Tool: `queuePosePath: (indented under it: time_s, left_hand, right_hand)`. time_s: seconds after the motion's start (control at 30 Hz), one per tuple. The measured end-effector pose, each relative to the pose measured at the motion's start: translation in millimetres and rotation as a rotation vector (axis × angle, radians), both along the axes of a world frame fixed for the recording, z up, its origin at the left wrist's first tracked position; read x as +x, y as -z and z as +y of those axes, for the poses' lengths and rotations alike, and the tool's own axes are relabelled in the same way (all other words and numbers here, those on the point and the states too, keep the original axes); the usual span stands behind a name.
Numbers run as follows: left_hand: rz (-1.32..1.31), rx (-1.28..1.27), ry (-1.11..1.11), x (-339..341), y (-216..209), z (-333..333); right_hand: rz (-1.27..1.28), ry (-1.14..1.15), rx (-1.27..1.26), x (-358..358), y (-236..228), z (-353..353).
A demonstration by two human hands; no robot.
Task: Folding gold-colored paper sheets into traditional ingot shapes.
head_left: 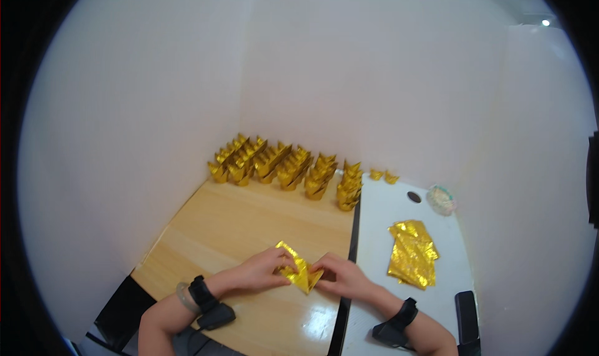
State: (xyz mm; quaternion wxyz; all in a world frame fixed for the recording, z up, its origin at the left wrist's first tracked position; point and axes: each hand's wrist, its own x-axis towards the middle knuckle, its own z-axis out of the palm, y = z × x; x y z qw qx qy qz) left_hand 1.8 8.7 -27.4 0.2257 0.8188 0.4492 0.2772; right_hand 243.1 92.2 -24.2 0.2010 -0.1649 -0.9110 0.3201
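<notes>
A partly folded sheet of gold foil paper [302, 277] is between my two hands, just above the light wooden table [249, 212]. My left hand [265, 268] pinches its left side, fingers bent over the sheet. At its right corner, my right hand [340, 276] grips the foil between thumb and fingers. The undersides of the folds are hidden. To the right, on a white tabletop [374, 306], lies a loose stack of flat gold foil sheets [413, 253].
Several rows of folded gold paper ingots [293, 169] line the table's back edge. Two small ones [383, 175] stand by the wall on the white side. Near them are a dark oval [413, 197] and a clear bag of pale bits [442, 200]. A black phone-like object [466, 318] lies at right.
</notes>
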Motion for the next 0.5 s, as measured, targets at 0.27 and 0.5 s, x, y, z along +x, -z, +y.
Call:
queuePosePath:
  time_s: [0.27,0.5]
  left_hand:
    - [-0.021,0.009,0.018,-3.7,3.7,-2.7]
    - [0.020,-0.048,0.047,-5.0,5.4,1.8]
  right_hand:
    - [-0.032,0.010,0.210,-4.2,-0.2,-9.7]
    - [-0.091,-0.018,0.208,-3.9,-3.7,-8.2]
